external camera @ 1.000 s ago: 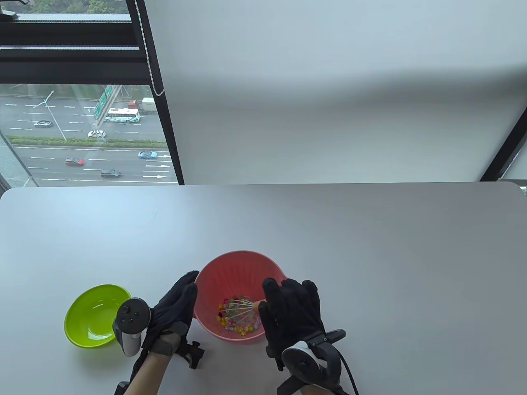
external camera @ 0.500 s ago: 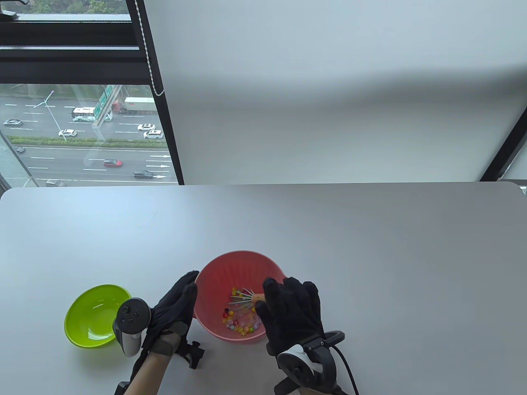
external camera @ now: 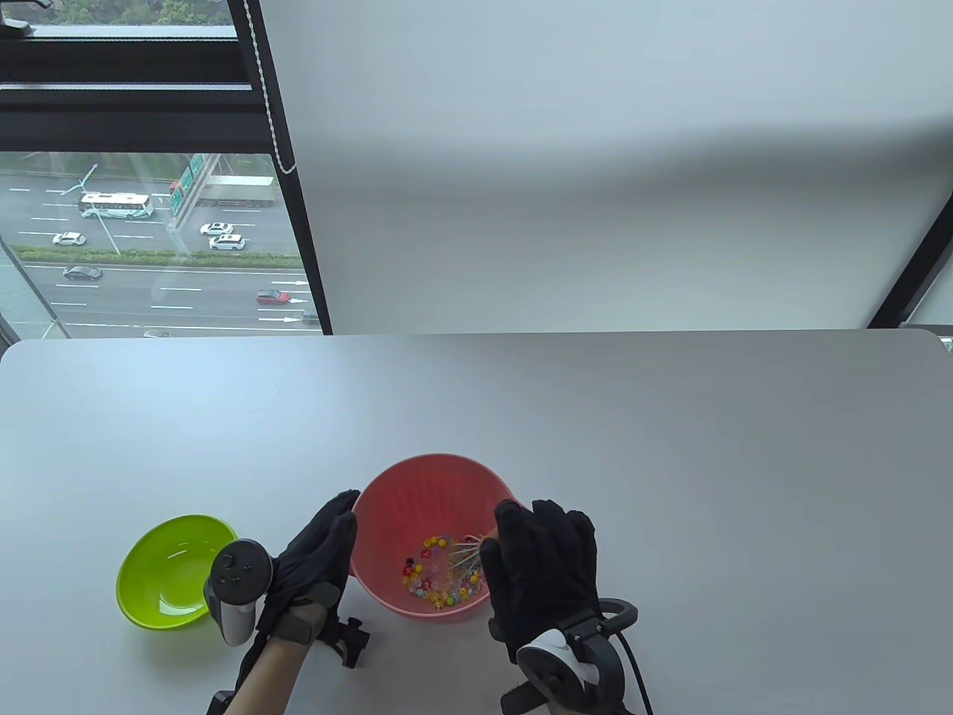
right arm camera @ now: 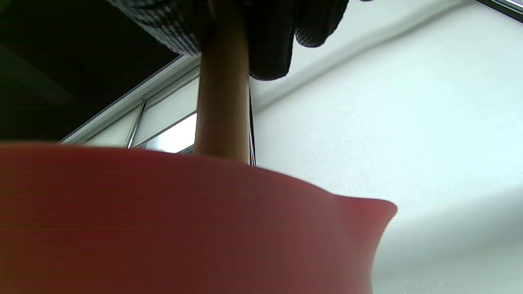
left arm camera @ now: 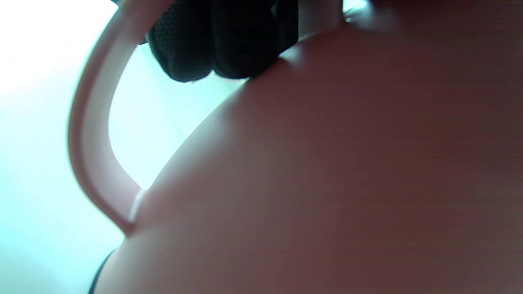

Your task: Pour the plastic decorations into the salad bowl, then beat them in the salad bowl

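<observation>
A pink salad bowl (external camera: pixel 417 495) stands at the table's near middle, with colourful plastic decorations (external camera: pixel 434 585) scattered over its bottom. My right hand (external camera: pixel 545 560) hovers over the bowl's right rim and grips a whisk by its wooden handle (right arm camera: pixel 222 106); the wire head (external camera: pixel 466 560) dips among the decorations on the right side. My left hand (external camera: pixel 319 550) lies with straight fingers flat against the bowl's left outer wall. In the left wrist view its fingertips (left arm camera: pixel 220 45) touch the bowl (left arm camera: pixel 347 163) beside its loop handle (left arm camera: pixel 88 134).
An empty lime-green bowl (external camera: pixel 145 547) sits left of my left hand. Grey table (external camera: pixel 670 447) stretches away behind and to the right. A window and a white blind rise beyond the table's far edge.
My right hand has shifted to the right with the whisk, carrying the wire head from the bowl's middle to its right side. The decorations have spread. The left hand has stayed put.
</observation>
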Demonstrator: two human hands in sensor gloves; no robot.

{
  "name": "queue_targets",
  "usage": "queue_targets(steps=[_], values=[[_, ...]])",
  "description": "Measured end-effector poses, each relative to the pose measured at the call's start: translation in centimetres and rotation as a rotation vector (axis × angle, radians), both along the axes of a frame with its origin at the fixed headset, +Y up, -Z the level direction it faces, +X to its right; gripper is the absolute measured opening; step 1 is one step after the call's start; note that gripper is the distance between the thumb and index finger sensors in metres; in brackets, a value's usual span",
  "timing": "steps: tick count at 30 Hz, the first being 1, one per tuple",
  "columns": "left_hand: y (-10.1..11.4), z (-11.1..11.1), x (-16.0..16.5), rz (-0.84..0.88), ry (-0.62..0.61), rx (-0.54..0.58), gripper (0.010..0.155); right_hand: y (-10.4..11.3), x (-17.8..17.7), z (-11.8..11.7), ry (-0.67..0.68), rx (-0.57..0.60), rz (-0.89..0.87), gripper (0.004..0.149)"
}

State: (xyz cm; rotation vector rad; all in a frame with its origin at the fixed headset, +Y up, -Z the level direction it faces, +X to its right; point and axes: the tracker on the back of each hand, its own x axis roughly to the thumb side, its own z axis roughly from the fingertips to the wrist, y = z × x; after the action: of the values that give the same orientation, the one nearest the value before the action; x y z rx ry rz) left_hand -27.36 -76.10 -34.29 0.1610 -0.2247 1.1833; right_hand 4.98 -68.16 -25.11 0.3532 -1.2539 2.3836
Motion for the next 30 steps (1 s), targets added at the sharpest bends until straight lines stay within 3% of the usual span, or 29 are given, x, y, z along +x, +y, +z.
queue_targets(steps=[17, 23, 30], values=[[0.0, 0.0, 0.0, 0.000, 0.000, 0.000, 0.065, -0.6, -0.6, -0.3, 0.064, -0.075, -0.019, 0.055], [0.0, 0.0, 0.0, 0.000, 0.000, 0.000, 0.065, -1.1, -2.0, -0.4, 0.080, -0.103, 0.051, 0.070], [0.0, 0.0, 0.0, 0.000, 0.000, 0.000, 0.065, -1.2, -2.2, -0.3, 0.080, -0.092, 0.076, 0.068]])
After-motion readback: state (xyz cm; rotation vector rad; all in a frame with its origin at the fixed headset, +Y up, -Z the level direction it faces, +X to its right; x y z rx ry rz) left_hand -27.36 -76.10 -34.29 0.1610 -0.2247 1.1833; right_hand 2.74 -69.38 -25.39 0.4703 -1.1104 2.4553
